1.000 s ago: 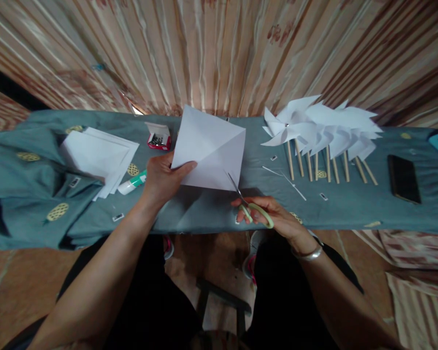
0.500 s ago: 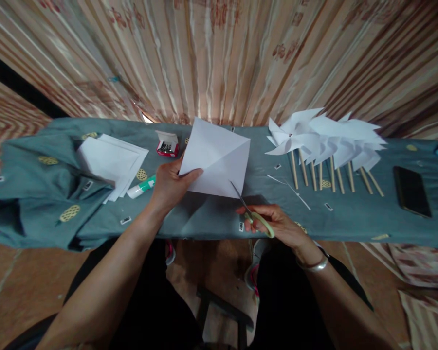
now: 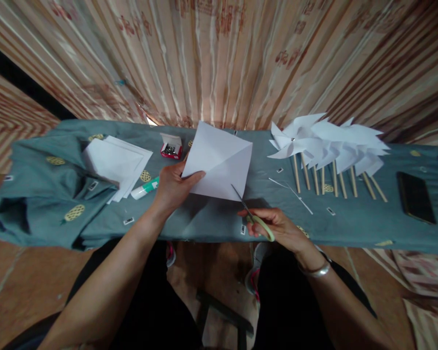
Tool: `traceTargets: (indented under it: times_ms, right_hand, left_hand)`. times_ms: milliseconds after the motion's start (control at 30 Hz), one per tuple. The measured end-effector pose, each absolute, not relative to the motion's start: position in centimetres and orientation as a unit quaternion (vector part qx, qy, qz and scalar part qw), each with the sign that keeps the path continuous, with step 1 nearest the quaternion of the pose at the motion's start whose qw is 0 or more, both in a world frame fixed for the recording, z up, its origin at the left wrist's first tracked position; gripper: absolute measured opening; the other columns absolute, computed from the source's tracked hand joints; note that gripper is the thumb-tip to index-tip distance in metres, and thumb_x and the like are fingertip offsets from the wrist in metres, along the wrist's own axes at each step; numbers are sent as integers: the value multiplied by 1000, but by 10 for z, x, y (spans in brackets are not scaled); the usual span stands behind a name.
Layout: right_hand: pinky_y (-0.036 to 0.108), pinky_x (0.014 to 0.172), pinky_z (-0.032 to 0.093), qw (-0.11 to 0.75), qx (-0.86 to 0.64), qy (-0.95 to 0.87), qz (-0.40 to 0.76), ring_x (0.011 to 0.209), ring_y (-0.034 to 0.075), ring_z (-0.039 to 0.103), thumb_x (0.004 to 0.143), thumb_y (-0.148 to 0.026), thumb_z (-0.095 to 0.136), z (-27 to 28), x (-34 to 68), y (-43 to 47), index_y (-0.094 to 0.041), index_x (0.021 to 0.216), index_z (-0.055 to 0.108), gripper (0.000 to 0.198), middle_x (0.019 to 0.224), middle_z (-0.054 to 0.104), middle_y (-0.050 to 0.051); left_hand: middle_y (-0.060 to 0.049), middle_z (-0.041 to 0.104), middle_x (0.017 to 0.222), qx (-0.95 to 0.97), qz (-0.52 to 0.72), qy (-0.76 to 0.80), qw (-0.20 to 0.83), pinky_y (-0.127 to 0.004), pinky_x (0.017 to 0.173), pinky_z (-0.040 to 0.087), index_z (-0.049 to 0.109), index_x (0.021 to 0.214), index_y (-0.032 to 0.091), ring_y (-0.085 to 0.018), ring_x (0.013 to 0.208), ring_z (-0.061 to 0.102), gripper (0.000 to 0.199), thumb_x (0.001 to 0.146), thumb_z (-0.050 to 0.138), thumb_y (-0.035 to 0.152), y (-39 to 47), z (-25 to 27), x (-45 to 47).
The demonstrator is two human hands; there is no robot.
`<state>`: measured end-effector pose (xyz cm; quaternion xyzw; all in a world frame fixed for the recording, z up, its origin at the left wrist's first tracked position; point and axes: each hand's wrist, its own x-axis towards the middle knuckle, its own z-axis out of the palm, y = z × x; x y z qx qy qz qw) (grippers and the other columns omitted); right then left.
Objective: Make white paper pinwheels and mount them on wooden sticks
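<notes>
My left hand (image 3: 177, 187) pinches a white square of paper (image 3: 219, 158) by its left corner, thumb on top and fingers underneath. Diagonal creases run across the sheet, which is held above the cloth. My right hand (image 3: 277, 226) grips scissors (image 3: 261, 226) with pale green handles, fingers through the loops. Their blades lie at the lower right corner of the paper, pointing up and left toward its middle. Close to my left hand are a green and white glue stick (image 3: 145, 188) and a small open red box (image 3: 171, 147) of metal pins or tacks.
White paper sheets (image 3: 113, 160) lie stacked on the left of the grey-green cloth (image 3: 204, 221). Several paper pinwheels (image 3: 314, 136) on wooden sticks lie at the right, near thin paper strips (image 3: 295, 193). A black phone (image 3: 416, 197) rests farther right. A striped curtain (image 3: 219, 58) hangs behind.
The whole view has shifted slightly. Both hands, the paper and the scissors keep nearly the same places relative to each other, with the blades still at the paper's lower right corner.
</notes>
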<state>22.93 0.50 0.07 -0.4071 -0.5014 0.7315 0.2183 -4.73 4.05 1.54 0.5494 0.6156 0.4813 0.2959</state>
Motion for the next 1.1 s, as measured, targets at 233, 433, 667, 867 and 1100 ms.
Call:
traceTargets:
  times_ms: [233, 433, 667, 867, 1100]
  right_hand:
    - [21, 58, 50, 218, -429, -487, 729, 58, 7, 56, 67, -37, 84, 0, 229, 4, -14, 107, 72, 47, 68, 65, -1]
    - [21, 56, 47, 225, -422, -524, 705, 59, 8, 55, 71, -52, 78, 2, 226, 5, -13, 107, 72, 52, 69, 65, 0]
    - [20, 57, 47, 219, -428, -503, 718, 58, 7, 53, 67, -49, 82, 1, 225, 6, -12, 107, 72, 55, 68, 64, -1]
    - [20, 56, 46, 227, -425, -484, 731, 56, 6, 53, 67, -46, 83, 0, 224, 5, -13, 105, 73, 51, 64, 61, -3]
    - [20, 56, 47, 222, -435, -476, 731, 55, 7, 54, 66, -49, 83, 0, 223, 4, -14, 104, 72, 53, 64, 61, -3]
  left_hand:
    - [-1, 73, 72, 553, 480, 615, 293, -27, 59, 52, 74, 80, 17, -20, 68, 66, 22, 68, 74, 35, 40, 16, -47]
    - [-1, 71, 69, 567, 466, 606, 307, -25, 55, 50, 73, 75, 17, -19, 65, 64, 20, 70, 73, 36, 36, 17, -42]
    - [0, 70, 67, 578, 460, 603, 301, -23, 54, 46, 72, 74, 14, -16, 63, 61, 21, 71, 72, 35, 36, 17, -42]
    - [0, 67, 65, 576, 459, 605, 302, -22, 53, 43, 70, 71, 14, -15, 61, 59, 18, 71, 71, 32, 35, 19, -42]
    - [0, 69, 68, 576, 460, 603, 304, -23, 55, 45, 72, 75, 14, -15, 63, 60, 18, 72, 72, 33, 35, 17, -43]
